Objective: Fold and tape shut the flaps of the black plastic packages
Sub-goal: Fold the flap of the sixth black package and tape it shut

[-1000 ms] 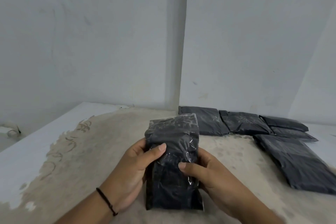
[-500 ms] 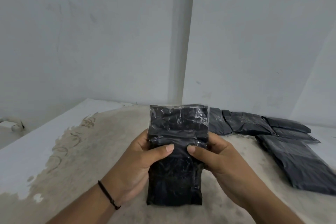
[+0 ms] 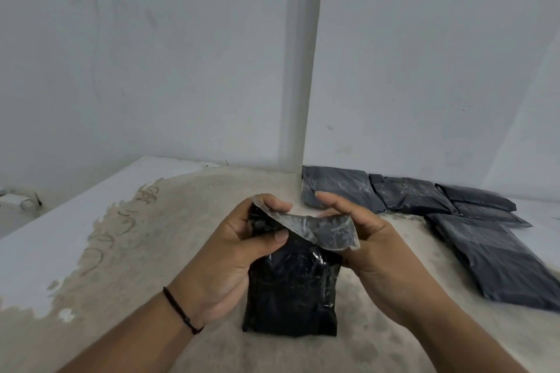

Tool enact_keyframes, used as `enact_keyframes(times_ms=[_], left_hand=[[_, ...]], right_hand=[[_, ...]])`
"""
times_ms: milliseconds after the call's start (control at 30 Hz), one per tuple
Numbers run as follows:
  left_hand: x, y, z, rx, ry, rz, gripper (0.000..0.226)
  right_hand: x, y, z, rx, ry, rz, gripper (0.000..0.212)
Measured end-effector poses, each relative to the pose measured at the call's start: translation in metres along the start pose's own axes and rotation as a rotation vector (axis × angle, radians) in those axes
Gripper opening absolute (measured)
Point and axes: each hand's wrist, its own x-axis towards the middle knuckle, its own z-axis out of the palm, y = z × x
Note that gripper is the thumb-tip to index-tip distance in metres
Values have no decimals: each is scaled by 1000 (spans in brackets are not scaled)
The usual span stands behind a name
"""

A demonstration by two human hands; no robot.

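Note:
A black plastic package (image 3: 291, 294) stands on its lower edge on the worn table, held between both hands. Its clear top flap (image 3: 328, 232) is bent over toward me. My left hand (image 3: 230, 254) grips the package's upper left side, thumb pressed across the front below the flap. My right hand (image 3: 372, 248) holds the right side, with its fingers curled over the flap's top edge. The back of the package is hidden.
Several other black packages lie flat at the back right: one against the wall corner (image 3: 336, 188), one beside it (image 3: 409, 195), and a large one (image 3: 497, 257) nearer the right edge. The table (image 3: 127, 251) has a white painted strip on the left and meets grey walls behind.
The flap stood upright half a second ago; now it is folded forward and down over the package's front. Both hands have shifted up to the top edge.

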Motion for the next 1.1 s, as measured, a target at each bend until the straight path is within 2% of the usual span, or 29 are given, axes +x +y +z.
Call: enact_keyframes(times_ms=[67, 167, 267, 433, 500, 567, 600, 667, 733, 833, 933, 1000, 1100], left_hand=[[1, -1, -2, 6, 19, 13, 34], [2, -3, -6, -44, 3, -3, 29], [2, -6, -10, -134, -25, -45, 42], [2, 1, -10, -270, -41, -140, 37], [1, 6, -9, -299, 4, -173, 41], [2, 10, -8, -189, 94, -196, 57], [2, 13, -6, -95, 131, -199, 57], [0, 16, -1, 69, 129, -185, 33], [1, 12, -2, 136, 84, -196, 11], [2, 7, -16, 154, 16, -316, 44], [3, 7, -24, 239, -61, -355, 40], [4, 4, -27, 251, -55, -341, 38], [5, -1, -27, 242, -35, -321, 43]], right_hand=[[0, -1, 0, -24, 13, -27, 50], [1, -2, 2, -5, 41, -72, 36], [1, 0, 3, 4, 56, -109, 29], [4, 6, -2, -7, 66, -98, 34], [4, 9, -2, -43, 64, -124, 34], [5, 11, -3, -93, 55, -162, 37], [6, 11, -3, -118, 47, -175, 37], [6, 12, -4, -152, 41, -169, 35], [6, 11, -5, -173, 48, -138, 37], [4, 10, -11, -169, 61, -80, 42], [5, 13, -15, -148, 40, 7, 37], [6, 17, -17, -108, 14, 69, 41], [7, 17, -21, 73, 7, 168, 37]])
